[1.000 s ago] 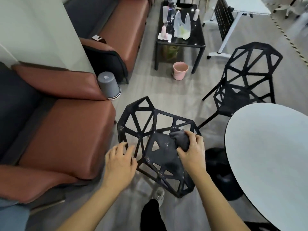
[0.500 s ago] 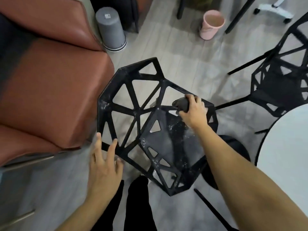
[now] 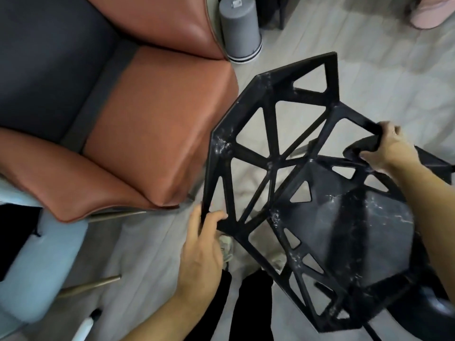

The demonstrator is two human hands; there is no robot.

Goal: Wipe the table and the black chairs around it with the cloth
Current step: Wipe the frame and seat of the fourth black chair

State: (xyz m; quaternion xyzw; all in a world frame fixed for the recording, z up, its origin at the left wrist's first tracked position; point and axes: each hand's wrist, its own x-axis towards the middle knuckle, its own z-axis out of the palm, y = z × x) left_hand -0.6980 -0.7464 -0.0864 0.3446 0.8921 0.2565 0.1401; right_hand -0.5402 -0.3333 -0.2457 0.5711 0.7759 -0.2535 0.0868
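- The left hand was nearest, its fingers hooked round the lower corner of the black lattice chair, thumb on the outer side of the frame bar.
- Just under that hand lay the person's pale shoe on the grey plank floor, with black trouser legs beside the wrist.
- To the right of the left hand spread the chair's scuffed seat panel, marked with whitish streaks; its open triangular backrest rose beyond the left hand's fingers.
- The right hand lay past the seat, at the far right edge of the frame, fingers curled round the dark cloth and pressing it on a bar there.
- The cloth bunched out to the left of the right hand's fingers, touching the chair.
- Left of the left hand stood a brown leather armchair, its seat corner close to the chair's backrest edge.
- Farther off, beyond both hands, stood a grey cylindrical bin on the floor, and a pink bin at the upper right edge.
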